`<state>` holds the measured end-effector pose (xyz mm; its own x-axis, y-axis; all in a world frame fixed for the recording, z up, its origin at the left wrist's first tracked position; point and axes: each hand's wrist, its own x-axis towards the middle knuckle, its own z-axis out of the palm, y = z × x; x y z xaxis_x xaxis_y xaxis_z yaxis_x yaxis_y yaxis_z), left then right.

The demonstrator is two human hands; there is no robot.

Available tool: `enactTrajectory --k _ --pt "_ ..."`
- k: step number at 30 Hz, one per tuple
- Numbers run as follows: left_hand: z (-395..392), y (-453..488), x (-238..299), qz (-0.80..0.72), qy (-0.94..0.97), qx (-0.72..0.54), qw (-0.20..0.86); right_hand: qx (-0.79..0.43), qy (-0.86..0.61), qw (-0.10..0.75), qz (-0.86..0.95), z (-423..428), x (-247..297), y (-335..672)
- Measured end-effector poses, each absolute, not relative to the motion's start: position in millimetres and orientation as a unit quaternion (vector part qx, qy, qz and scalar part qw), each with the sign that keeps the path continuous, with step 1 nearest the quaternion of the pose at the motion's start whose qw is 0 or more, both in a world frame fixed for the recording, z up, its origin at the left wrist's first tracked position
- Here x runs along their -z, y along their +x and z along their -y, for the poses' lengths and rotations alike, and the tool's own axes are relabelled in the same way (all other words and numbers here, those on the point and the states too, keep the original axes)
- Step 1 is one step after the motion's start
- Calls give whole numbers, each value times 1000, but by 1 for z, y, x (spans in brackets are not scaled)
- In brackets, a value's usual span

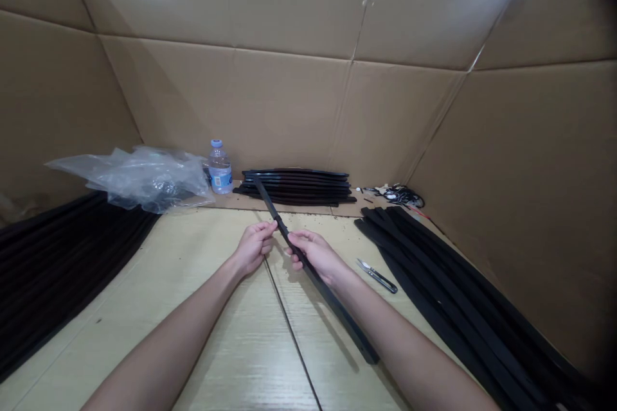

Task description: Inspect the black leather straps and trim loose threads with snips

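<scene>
A long black strip [332, 298] slants across the middle of the table, its far end in front of the dark stack at the back. My right hand [315, 253] is closed round the strip near its middle, thumb on top. Just beyond, my left hand [255, 245] pinches at the strip's left edge with thumb and forefinger; whether a small piece sits in that pinch I cannot make out. Thread snips [377, 276] lie on the table to the right of my right hand.
More black strips [424, 295] lie in a pile at the right, and another dark pile [62, 257] fills the left. Behind are clear plastic bags [144, 176], a water bottle [220, 170], a stack of dark strips [303, 186] and tangled cords [402, 196]. Cardboard walls [289, 103] enclose the table.
</scene>
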<state>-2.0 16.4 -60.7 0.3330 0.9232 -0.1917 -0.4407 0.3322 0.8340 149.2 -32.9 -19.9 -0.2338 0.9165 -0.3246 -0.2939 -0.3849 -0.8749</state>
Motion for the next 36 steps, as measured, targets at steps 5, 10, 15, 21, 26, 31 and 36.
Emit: enactTrajectory --k 5,10,15,21,26,31,36 --pt "-15 -1 59 -349 359 -452 738 -700 -466 406 357 34 22 150" --pt "-13 -2 58 -342 375 -446 737 -726 -417 410 361 37 22 151" --pt "-14 -2 59 -343 369 -447 739 -708 -421 439 360 36 16 151" --pt "-17 -4 58 -345 332 -444 757 -715 -416 448 339 32 16 153" --pt "-17 -3 58 -325 319 -446 771 -710 -447 415 351 33 18 154" --pt "-13 -4 55 -306 368 -424 769 -740 -436 363 362 40 13 153" --pt "-11 -3 53 -304 383 -415 768 -732 -415 363 401 42 10 152"
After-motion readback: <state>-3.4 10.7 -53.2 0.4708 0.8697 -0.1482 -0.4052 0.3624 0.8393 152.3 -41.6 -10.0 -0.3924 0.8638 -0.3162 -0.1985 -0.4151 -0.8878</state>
